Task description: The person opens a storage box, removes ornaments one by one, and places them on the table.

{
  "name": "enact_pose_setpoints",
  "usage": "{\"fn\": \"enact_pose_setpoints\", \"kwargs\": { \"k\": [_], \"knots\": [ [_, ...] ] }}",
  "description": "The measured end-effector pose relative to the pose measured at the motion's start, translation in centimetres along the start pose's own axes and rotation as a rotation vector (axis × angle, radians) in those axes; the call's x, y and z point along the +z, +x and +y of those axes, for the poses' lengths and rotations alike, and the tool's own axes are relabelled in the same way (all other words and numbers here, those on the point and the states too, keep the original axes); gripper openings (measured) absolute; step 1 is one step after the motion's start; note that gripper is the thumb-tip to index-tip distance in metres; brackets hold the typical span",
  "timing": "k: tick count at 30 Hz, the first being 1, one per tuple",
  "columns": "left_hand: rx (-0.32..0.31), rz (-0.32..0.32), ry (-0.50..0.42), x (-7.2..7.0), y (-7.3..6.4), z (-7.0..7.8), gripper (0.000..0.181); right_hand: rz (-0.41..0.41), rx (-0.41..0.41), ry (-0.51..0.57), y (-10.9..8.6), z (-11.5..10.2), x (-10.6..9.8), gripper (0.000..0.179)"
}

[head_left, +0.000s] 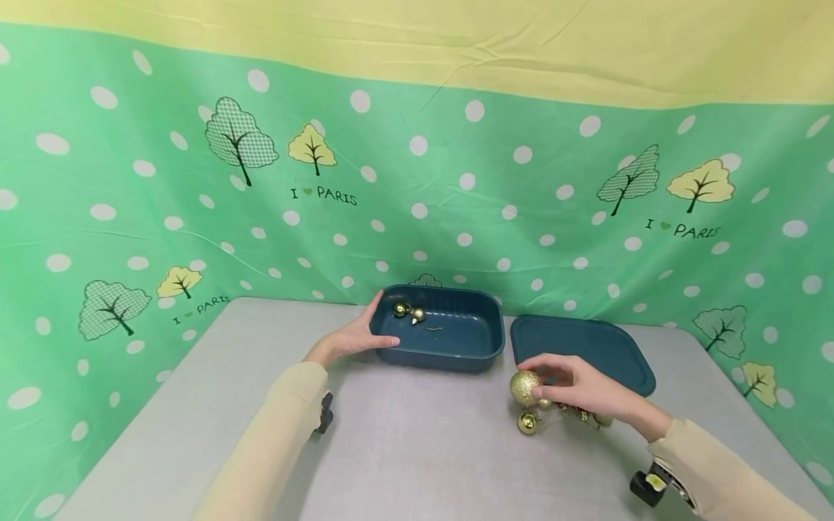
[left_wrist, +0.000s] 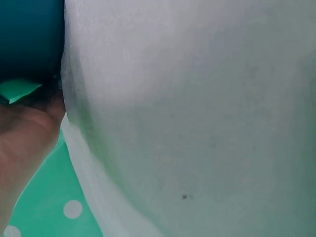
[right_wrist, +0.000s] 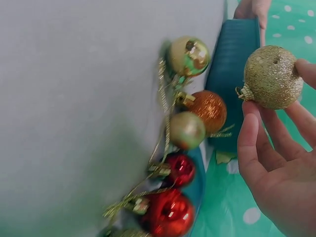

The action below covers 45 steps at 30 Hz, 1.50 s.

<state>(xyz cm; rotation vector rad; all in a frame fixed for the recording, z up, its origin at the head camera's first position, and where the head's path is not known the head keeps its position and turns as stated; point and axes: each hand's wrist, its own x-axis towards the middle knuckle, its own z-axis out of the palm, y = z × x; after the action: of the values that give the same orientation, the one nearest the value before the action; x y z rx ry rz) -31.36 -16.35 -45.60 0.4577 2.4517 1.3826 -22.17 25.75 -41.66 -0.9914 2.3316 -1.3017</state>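
My right hand (head_left: 573, 383) pinches a gold glitter Christmas ball (right_wrist: 273, 76) between thumb and fingers, its small cap and loop pointing down-left in the right wrist view. Below it on the table lies a shiny gold ball (head_left: 528, 423). The right wrist view shows more baubles beside the hand: an orange glitter ball (right_wrist: 209, 111), a matte gold one (right_wrist: 186, 130), and two red ones, the larger red ball (right_wrist: 170, 213) in front. My left hand (head_left: 355, 335) grips the left end of a dark blue box (head_left: 472, 358), thumb over the front rim. Inside lie two small gold balls (head_left: 409, 311).
A dark blue lid (head_left: 586, 347) lies flat to the right of the box, behind my right hand. Gold cords (right_wrist: 163, 94) trail among the baubles. A green dotted curtain (head_left: 456, 195) hangs along the far edge of the grey-white table (head_left: 417, 449).
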Motion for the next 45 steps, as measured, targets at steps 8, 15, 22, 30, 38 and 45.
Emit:
{"fn": "enact_pose_setpoints", "kwargs": {
  "k": [8,15,22,30,38,45],
  "knots": [
    [0.000,-0.007,-0.023,-0.1,0.0,0.0,0.116,0.021,0.002,0.028,-2.3,1.2,-0.4,0.038],
    [-0.007,0.000,-0.012,0.0,-0.1,0.1,0.116,-0.020,-0.029,0.036,-3.5,2.2,-0.6,0.037],
    [0.004,0.000,-0.002,0.0,-0.1,0.1,0.116,-0.048,-0.056,-0.008,-4.0,2.8,-0.1,0.036],
    [-0.006,0.001,-0.011,-0.1,0.0,0.0,0.117,-0.069,-0.057,-0.012,-4.4,3.1,0.4,0.038],
    [0.014,0.005,-0.023,0.0,0.1,-0.2,0.116,-0.053,-0.070,-0.030,-4.8,3.1,0.5,0.040],
    [0.011,0.004,-0.028,0.0,-0.1,-0.1,0.117,-0.046,-0.062,-0.006,-4.9,2.8,-0.1,0.038]
  ]
}}
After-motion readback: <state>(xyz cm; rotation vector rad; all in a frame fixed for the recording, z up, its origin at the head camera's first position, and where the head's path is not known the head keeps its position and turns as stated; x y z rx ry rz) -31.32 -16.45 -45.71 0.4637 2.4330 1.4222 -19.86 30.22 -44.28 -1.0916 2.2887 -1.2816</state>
